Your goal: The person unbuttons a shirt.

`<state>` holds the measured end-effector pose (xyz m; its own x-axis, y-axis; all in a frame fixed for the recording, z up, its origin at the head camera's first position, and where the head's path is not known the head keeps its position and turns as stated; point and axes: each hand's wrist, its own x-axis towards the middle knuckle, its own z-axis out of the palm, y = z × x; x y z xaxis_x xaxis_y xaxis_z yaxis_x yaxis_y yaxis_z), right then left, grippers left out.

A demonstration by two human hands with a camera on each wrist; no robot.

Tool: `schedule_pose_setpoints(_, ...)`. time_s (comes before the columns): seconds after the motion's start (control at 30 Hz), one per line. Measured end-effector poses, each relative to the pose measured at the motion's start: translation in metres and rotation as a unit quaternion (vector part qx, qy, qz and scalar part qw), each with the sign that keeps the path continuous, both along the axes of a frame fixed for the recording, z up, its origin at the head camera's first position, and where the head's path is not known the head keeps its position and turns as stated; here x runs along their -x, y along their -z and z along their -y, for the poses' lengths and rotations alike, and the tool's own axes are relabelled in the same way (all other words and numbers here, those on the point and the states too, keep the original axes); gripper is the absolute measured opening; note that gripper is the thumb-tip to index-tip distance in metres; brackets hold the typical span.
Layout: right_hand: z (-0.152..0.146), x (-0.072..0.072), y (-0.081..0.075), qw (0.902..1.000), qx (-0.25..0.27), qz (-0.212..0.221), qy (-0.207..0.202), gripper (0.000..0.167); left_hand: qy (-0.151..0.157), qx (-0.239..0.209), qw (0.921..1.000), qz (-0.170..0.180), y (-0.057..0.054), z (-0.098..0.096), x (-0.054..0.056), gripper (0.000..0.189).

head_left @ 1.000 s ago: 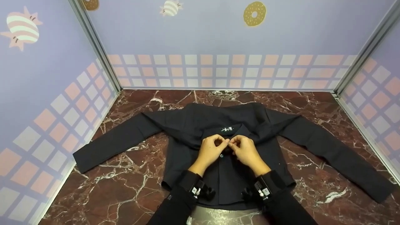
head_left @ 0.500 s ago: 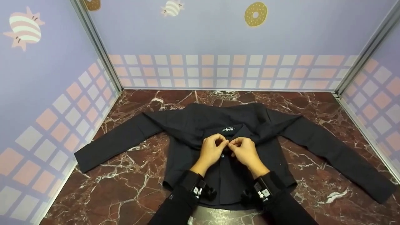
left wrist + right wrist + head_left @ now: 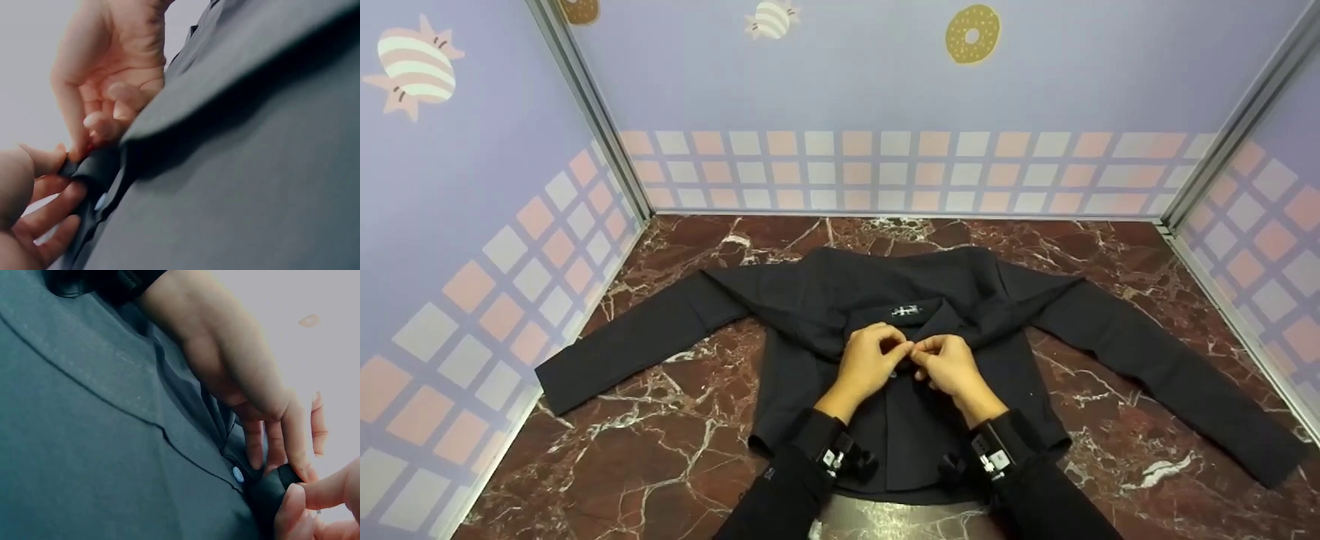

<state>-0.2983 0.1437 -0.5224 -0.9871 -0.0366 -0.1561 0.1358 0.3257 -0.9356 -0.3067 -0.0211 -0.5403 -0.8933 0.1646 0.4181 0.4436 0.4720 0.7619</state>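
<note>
Black shirt [image 3: 913,424] lies spread on the table [image 3: 660,457]. Left hand [image 3: 866,365] and right hand [image 3: 952,365] both pinch it near the collar [image 3: 946,334]; 1 pale button [image 3: 238,474] shows just beside. Likely buttoning: keep fabric slack, go edge-first, secure far side before releasing.

Legible text: none | black shirt [image 3: 896,271] | neck label [image 3: 907,310] unreadable (too small)
</note>
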Motion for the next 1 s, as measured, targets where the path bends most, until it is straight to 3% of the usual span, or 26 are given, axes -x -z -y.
schedule_pose_setpoints(0.1, -0.004, 0.002, 0.001, 0.9995, 0.029, 0.013, -0.006, 0.012, -0.002, -0.054, 0.9966, 0.062, -0.004, 0.003, 0.001, 0.017)
schedule_pose_setpoints(0.2, -0.008, 0.004, 0.001, 0.9990, 0.038, 0.020, -0.016, 0.012, -0.007, -0.101, 0.9872, 0.124, -0.007, 0.003, 0.001, 0.020)
schedule_pose_setpoints(0.33, -0.011, 0.005, -0.002, 0.9990, 0.032, 0.011, -0.029, 0.013, -0.011, -0.124, 0.9755, 0.181, -0.011, 0.003, 0.000, 0.013)
schedule_pose_setpoints(0.63, -0.011, 0.004, -0.006, 0.9984, 0.043, 0.011, -0.035, 0.012, 0.027, -0.159, 0.9673, 0.196, -0.010, 0.006, 0.002, 0.008)
schedule_pose_setpoints(1.0, -0.010, 0.005, -0.004, 0.9989, 0.021, -0.004, -0.041, 0.013, 0.045, -0.150, 0.9654, 0.208, -0.010, 0.008, 0.000, 0.007)
